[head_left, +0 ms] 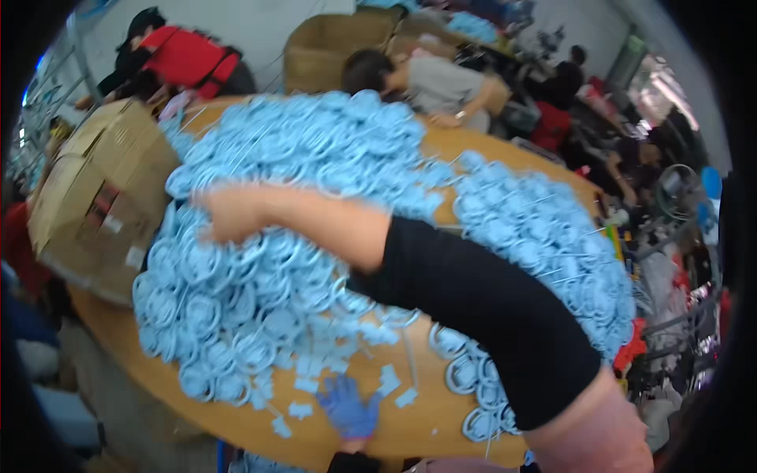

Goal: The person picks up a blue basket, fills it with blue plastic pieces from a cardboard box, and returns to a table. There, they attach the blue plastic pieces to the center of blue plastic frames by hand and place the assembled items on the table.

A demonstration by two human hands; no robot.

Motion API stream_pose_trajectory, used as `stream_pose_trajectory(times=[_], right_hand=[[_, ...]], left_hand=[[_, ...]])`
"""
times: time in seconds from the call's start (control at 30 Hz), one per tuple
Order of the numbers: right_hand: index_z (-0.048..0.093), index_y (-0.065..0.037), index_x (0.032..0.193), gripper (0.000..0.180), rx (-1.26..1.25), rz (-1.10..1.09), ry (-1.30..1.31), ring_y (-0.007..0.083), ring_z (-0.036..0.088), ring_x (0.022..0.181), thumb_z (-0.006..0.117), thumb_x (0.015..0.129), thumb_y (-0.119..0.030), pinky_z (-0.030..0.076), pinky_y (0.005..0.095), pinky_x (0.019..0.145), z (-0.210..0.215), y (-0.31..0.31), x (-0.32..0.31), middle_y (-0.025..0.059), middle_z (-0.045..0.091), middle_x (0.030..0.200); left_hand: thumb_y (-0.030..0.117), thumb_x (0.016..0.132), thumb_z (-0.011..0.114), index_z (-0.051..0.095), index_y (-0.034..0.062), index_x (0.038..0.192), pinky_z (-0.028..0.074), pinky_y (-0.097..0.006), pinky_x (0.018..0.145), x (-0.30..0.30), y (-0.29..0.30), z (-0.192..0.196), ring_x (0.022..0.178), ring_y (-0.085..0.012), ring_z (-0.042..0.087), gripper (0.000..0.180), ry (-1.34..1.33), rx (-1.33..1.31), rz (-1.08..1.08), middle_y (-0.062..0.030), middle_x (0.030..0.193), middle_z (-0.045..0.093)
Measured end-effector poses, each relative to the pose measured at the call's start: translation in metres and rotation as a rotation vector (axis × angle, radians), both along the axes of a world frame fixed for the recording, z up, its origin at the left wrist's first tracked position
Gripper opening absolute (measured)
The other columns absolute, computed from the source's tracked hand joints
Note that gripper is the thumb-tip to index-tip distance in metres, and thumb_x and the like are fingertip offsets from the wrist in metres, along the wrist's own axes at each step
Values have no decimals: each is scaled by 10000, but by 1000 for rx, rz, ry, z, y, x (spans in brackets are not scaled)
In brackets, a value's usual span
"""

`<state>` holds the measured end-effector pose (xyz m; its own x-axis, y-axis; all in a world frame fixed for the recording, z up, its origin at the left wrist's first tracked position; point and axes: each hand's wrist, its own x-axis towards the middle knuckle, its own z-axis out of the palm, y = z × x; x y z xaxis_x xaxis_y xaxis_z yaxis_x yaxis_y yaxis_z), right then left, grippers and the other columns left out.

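Observation:
My left hand (347, 411), in a blue-violet glove, lies flat on the wooden table near its front edge, fingers spread. Small light-blue cut pieces (306, 385) lie about its fingertips. My right arm, in a black sleeve, reaches across to the far left. There my right hand (229, 213), bare and smeared by motion, is over the large heap of light-blue round plastic pieces (315, 142). What its fingers hold, if anything, cannot be made out. Several round ring-shaped pieces (201, 315) lie at the heap's near left side.
A cardboard box (110, 197) stands tilted at the table's left edge. Another heap of light-blue pieces (544, 244) covers the right side of the wooden table (150, 359). Across the table a person in grey (441, 83) bends over; a person in a red vest (189, 59) works behind the box.

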<state>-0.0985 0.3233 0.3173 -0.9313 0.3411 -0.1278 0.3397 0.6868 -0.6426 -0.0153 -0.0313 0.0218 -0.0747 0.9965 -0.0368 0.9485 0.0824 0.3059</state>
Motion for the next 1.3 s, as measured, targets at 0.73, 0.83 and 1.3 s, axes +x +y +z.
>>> stream_pose_trajectory(times=[0.73,0.83,1.3], right_hand=[[510,-3,1280,497,-411,-1183,63,154,631,747,602,883,-289,510,299,656,-109,38,369,77,656,940],[499,-41,1301,487,-372,-1210,50,151,618,871,592,899,-298,514,304,697,-105,48,381,79,620,1048],[230,-63,1453,1033,1253,-1028,156,373,273,1346,810,649,-354,267,497,1083,-35,111,400,215,282,1444]], left_hand=[[558,768,624,568,54,1186,70,-666,1079,7,18,-10,1347,-442,259,657,-65,64,33,-195,1360,425],[550,767,633,561,53,1189,68,-667,1079,8,18,-16,1351,-449,250,656,-26,119,5,-197,1367,419],[533,779,633,564,31,1194,82,-662,1078,7,21,-1,1341,-466,257,655,-66,67,76,-203,1371,418]])
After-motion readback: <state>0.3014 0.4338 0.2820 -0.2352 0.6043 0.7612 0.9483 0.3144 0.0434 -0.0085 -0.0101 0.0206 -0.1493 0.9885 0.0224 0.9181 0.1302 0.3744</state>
